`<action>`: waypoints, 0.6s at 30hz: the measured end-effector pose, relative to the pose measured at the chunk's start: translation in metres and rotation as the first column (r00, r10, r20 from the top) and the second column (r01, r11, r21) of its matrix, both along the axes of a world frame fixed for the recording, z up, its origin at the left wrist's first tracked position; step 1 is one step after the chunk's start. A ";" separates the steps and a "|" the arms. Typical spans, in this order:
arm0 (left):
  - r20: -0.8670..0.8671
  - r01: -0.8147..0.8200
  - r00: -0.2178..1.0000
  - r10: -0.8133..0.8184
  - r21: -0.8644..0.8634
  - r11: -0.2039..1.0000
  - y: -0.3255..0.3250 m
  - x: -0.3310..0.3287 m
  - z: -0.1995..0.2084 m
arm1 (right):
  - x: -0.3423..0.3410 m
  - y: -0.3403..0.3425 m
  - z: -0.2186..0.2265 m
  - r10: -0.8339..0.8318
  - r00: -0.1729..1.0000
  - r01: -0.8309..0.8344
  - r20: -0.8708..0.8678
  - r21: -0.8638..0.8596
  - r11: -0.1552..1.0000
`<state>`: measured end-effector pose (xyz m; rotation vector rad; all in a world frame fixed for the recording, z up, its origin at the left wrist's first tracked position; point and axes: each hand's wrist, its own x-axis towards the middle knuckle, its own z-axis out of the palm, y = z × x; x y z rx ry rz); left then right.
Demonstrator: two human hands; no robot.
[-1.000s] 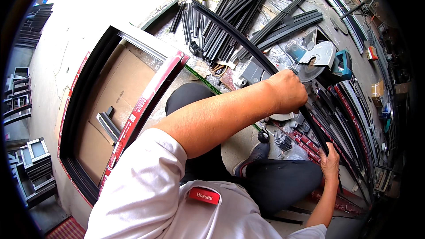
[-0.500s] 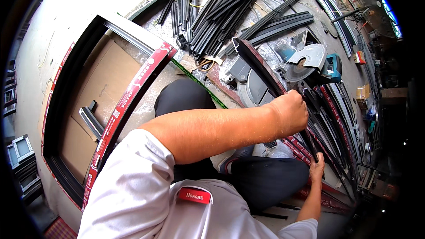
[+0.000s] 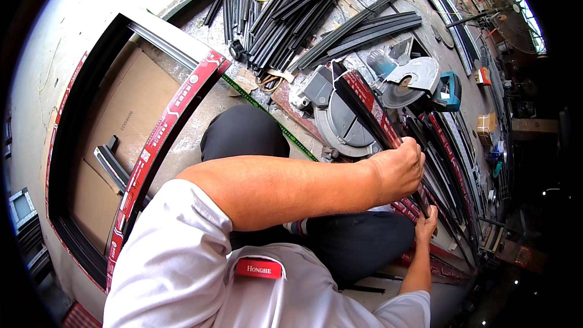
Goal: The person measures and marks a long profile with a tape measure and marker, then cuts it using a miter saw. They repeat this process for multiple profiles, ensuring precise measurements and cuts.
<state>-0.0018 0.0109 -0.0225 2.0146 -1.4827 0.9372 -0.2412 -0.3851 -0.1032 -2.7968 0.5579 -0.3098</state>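
Observation:
A long dark metal profile (image 3: 371, 109) with red film along one face slants from the saw toward my right side. My left arm crosses in front of me, and my left hand (image 3: 398, 169) is closed around this profile near its middle. Lower down, beside my bent knee, my right hand (image 3: 426, 226) grips the same piece near its near end. The far end of the profile is raised in front of the miter saw's round grey base (image 3: 345, 127). Part of the profile is hidden behind my left hand.
A large rectangular frame (image 3: 159, 127) with red film stands at left around flat cardboard (image 3: 130, 109). The saw's blade (image 3: 404, 92) is just beyond the profile. Dark offcuts (image 3: 297, 18) are piled ahead. More profiles (image 3: 452, 146) lie at right, and a green strip (image 3: 267, 112) crosses the floor.
The profile has turned in my hands, so more of its red-film face shows. My left hand has lowered slightly. The whole view has shifted a little.

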 end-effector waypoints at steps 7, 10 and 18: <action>0.058 -0.065 0.997 0.049 0.315 0.947 0.017 -0.003 0.025 | 0.000 -0.008 0.000 0.029 0.999 -0.029 -0.029 -0.018 0.999; -0.005 -0.014 1.000 0.017 0.386 0.922 0.019 -0.005 0.029 | -0.001 -0.009 -0.004 0.003 0.996 -0.001 -0.094 0.021 1.000; -0.044 0.030 0.999 -0.013 0.419 0.908 0.019 -0.003 0.028 | -0.013 -0.013 -0.007 0.050 0.998 -0.051 -0.033 -0.036 0.998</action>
